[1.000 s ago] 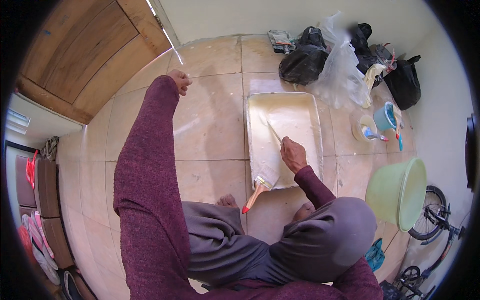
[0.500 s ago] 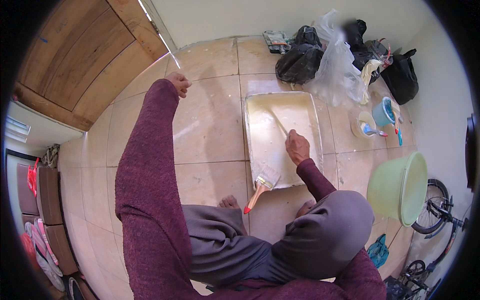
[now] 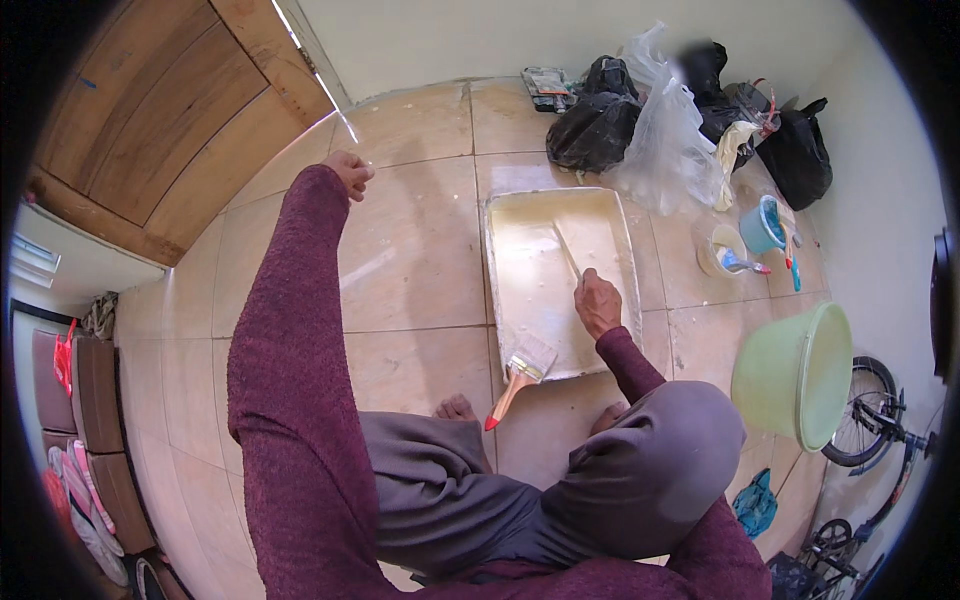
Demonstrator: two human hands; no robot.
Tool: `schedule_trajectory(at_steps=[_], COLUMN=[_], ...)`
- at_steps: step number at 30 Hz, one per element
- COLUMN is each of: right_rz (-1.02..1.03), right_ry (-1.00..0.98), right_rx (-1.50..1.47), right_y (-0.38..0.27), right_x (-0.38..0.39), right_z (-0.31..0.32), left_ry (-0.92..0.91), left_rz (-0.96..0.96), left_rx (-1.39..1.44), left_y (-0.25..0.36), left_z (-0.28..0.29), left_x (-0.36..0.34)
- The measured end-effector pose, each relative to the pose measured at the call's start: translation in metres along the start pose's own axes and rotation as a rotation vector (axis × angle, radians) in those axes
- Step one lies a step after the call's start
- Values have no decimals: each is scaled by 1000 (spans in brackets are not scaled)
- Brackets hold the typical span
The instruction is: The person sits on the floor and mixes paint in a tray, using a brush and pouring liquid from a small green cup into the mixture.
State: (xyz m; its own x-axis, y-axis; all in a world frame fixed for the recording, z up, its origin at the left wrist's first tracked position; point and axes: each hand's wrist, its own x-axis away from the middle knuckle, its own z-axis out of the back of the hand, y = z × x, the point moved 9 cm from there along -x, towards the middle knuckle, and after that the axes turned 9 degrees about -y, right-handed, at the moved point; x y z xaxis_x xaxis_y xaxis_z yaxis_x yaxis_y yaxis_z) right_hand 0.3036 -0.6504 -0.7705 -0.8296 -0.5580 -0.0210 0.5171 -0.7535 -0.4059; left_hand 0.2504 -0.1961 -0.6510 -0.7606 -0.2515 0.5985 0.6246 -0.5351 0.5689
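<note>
A pale stick slants down into cream-coloured liquid, likely paint, in a shallow white rectangular tray. My right hand is closed around the stick's near end, over the right half of the tray. A wide paintbrush with a red-tipped wooden handle rests across the tray's near edge, bristles inward. Far to the left, my left hand hangs in the air at the end of an outstretched arm. Its fingers are loosely bent with nothing seen in them, and it is well apart from the tray.
Black bags and a clear plastic bag lie by the far wall. Right of the tray stand a small tub and a blue pot with brushes. A green basin leans near a bicycle. A wooden door is at upper left.
The stick's far end has swung slightly right within the tray, and its angle is steeper. My right hand has barely moved. The left hand stays almost where it was.
</note>
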Motion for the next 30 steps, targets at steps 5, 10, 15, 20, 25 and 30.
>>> schedule_trajectory(at_steps=[5, 10, 15, 20, 25, 30], right_rz=[116, -74, 44, -94, 73, -54], right_ry=[-31, -15, -51, 10, -45, -29], right_rx=[-27, 25, -14, -6, -37, -5], right_y=[-25, 15, -9, 16, -12, 11], right_x=[2, 0, 7, 4, 12, 7], right_z=[-6, 0, -2, 11, 3, 7], left_ry=[-49, 22, 12, 41, -29, -23], left_rz=[52, -26, 14, -27, 28, 16], left_rx=[-41, 12, -1, 6, -32, -10], left_y=[-14, 0, -8, 5, -8, -5], left_z=[-5, 1, -4, -4, -6, -7], left_x=[-3, -4, -1, 0, -4, -7])
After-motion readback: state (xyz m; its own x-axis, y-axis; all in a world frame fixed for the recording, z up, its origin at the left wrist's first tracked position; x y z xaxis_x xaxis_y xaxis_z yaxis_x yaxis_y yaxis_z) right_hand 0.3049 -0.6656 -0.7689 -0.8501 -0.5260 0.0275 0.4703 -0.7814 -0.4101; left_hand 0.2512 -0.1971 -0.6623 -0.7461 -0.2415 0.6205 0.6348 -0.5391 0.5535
